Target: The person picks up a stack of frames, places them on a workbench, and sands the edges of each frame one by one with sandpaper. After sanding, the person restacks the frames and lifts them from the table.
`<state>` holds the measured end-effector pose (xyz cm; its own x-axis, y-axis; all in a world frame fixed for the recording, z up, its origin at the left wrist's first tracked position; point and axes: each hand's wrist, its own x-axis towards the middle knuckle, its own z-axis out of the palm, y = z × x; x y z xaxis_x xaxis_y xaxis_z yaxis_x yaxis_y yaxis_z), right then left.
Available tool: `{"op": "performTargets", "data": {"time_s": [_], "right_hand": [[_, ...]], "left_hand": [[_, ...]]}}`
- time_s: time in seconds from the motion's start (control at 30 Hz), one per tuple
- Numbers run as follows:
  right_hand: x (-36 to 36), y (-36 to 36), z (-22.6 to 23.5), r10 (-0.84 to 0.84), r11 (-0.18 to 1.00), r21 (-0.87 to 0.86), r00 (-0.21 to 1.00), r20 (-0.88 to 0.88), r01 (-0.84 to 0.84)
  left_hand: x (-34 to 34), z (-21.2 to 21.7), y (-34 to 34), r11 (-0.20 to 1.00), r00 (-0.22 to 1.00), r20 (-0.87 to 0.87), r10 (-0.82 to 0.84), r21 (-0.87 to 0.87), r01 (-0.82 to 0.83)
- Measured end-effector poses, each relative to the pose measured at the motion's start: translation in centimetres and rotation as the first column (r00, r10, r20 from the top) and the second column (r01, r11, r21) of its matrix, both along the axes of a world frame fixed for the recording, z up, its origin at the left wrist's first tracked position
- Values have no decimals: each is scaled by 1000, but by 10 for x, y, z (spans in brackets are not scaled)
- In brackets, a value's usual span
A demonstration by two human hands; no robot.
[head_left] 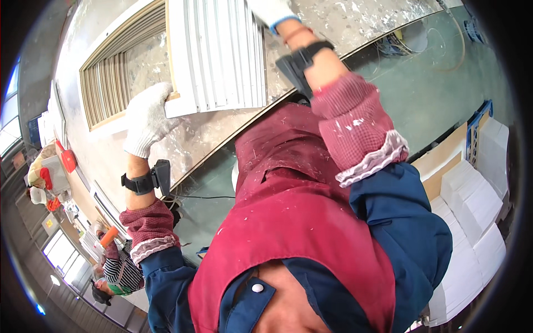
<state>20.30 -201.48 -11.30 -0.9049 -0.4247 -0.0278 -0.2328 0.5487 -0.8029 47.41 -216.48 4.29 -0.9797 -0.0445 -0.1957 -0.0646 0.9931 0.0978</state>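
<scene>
On the worktable (211, 125) stands a stack of rectangular frames, with white ridged outer sides (219, 55) and tan inner sides around a hollow middle. My left hand (149, 116), in a white knitted glove, is closed around the near corner of the stack, its fingertips partly hidden. At the top edge of the picture, my right hand (272, 12) wears a similar glove with a blue cuff. It is at the stack's far right side, and its fingers are cut off from sight. Black devices are strapped to both wrists.
White marks spot the worktable, whose edge runs diagonally before me. At right, white boxes or panels (472, 200) are piled by a blue rack (478, 119). A red object (66, 157) lies at far left. Another person (119, 272) in a striped top works at lower left.
</scene>
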Motion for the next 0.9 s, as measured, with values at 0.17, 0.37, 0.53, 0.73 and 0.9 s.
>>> {"op": "performTargets", "data": {"time_s": [0.17,0.37,0.53,0.73,0.9], "right_hand": [[25,23,5,41,986,-149,970,-241,-78],[168,99,34,275,895,-86,693,-666,-438],[61,54,53,270,962,64,901,-340,-264],[116,56,31,74,858,-323,717,-693,-400],[204,108,10,505,756,-66,644,-575,-651]], "left_hand": [[-2,3,1,999,1000,3,30,20,-30],[-1,0,-2,999,997,-71,-18,40,21],[1,-4,-6,999,998,-36,-45,-20,44],[3,-2,-7,1000,1000,-31,-4,1,4],[3,-1,-5,1000,1000,-28,3,-23,-3]]}}
